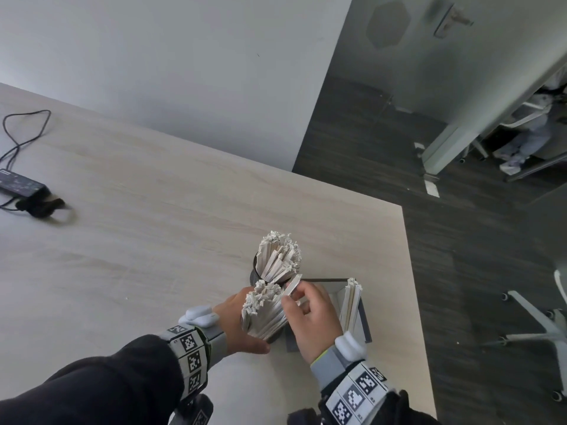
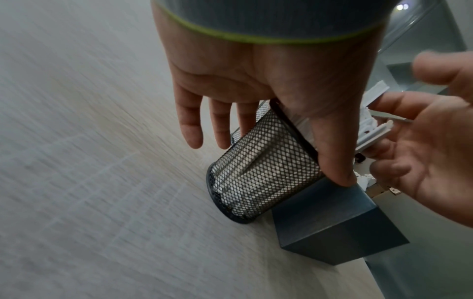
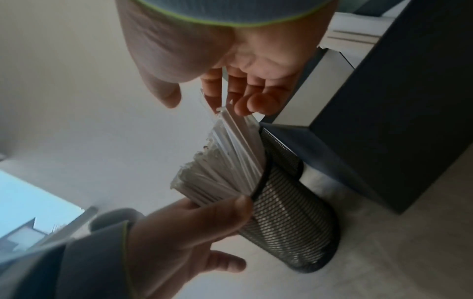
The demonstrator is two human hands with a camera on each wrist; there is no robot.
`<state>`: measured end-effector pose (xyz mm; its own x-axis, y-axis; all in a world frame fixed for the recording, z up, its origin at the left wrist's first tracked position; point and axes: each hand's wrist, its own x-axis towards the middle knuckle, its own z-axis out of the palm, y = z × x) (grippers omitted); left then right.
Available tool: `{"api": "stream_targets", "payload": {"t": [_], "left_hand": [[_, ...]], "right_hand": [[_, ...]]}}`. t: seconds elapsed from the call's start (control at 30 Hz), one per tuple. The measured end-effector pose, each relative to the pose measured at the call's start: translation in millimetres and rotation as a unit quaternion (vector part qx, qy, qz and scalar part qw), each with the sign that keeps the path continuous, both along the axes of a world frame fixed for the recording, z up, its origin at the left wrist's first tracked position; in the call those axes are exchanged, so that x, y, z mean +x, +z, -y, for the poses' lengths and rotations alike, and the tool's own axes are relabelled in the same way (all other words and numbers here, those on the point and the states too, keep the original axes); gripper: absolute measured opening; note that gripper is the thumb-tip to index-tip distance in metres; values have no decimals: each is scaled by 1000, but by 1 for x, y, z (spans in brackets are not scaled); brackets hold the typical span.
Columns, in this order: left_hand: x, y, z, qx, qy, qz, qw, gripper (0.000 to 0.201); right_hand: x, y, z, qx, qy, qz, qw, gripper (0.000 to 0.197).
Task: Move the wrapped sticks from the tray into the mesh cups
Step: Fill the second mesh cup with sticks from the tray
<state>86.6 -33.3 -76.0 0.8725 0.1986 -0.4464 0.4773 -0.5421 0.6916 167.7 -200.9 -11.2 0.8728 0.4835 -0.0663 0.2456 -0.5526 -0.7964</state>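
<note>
Two black mesh cups stand side by side, both packed with white wrapped sticks. The far cup (image 1: 256, 273) stands untouched. My left hand (image 1: 242, 326) holds the near cup (image 2: 263, 170), thumb down its side and fingers behind it. My right hand (image 1: 299, 294) pinches a few wrapped sticks (image 1: 291, 286) at the top of the near cup's bundle (image 3: 220, 172), their lower ends among the others. The dark grey tray (image 1: 366, 326) sits just right of the cups, with a small stack of sticks (image 1: 351, 305) leaning against its right wall.
The cups and tray sit near the table's right edge (image 1: 412, 286), with floor beyond it. A white chair base (image 1: 546, 326) stands on the floor at the right. A black power adapter with its cable (image 1: 21, 185) lies at the table's far left.
</note>
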Motion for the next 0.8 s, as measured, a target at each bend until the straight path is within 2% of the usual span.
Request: {"api": "stream_targets", "payload": {"t": [0.07,0.2,0.3,0.4,0.47,0.53,0.6,0.73,0.8], "left_hand": [[2,-1,2,-2,11,24,1000,108],[5,-6,4,-41,28,86,995,76],[7,-1,6,-61,60,124,988,68],[5,7,7,-97,116,154,976,53],[3,10,7,-114,135,159,971,46],[0,11,6,-125,138,152,971,51],[-3,12,4,-128,115,133,976,59],[-7,8,-1,-120,72,86,986,91],[-6,7,-1,-119,57,70,989,95]], "right_hand": [[-1,-6,2,-17,45,23,999,5],[-6,-15,4,-35,126,46,990,21],[-4,-10,3,-22,113,64,991,25],[1,-3,3,43,78,87,992,15],[4,-4,4,49,64,104,991,11],[6,-9,4,18,78,98,992,15],[5,-14,7,-39,115,100,988,26],[4,-12,15,-53,107,138,983,47],[2,-13,17,-103,142,147,973,58]]}}
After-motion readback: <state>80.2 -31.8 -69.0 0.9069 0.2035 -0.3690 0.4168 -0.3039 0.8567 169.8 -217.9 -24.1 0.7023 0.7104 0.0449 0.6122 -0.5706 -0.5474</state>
